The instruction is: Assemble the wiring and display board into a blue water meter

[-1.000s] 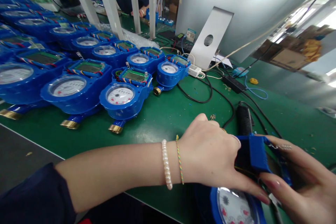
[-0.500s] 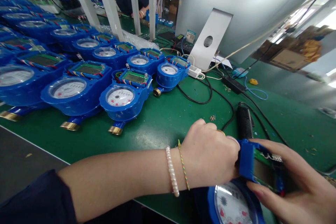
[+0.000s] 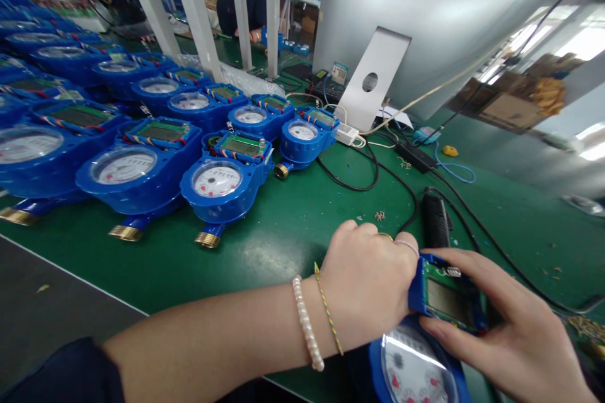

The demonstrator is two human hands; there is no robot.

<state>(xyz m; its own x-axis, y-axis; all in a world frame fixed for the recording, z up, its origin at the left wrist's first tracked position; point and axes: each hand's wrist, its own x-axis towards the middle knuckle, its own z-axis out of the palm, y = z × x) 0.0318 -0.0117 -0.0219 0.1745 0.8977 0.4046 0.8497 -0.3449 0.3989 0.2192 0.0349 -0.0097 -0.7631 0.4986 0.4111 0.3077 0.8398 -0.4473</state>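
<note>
**Display unit [image 3: 448, 301] in hand beside a meter dial**

The right hand [image 3: 520, 327] grips it, thumb opposing fingers; the left hand [image 3: 371, 283] curls against its side, fingertips hidden, grasp unclear. The meter [image 3: 416, 365] sits adjacent. Apparently positioning; any shift calls for steady support.

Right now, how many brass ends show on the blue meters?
4 visible: a brass end at far left, a second beside it, a third in front, a fourth farther back, right. More may be hidden among the blue meters.
</note>
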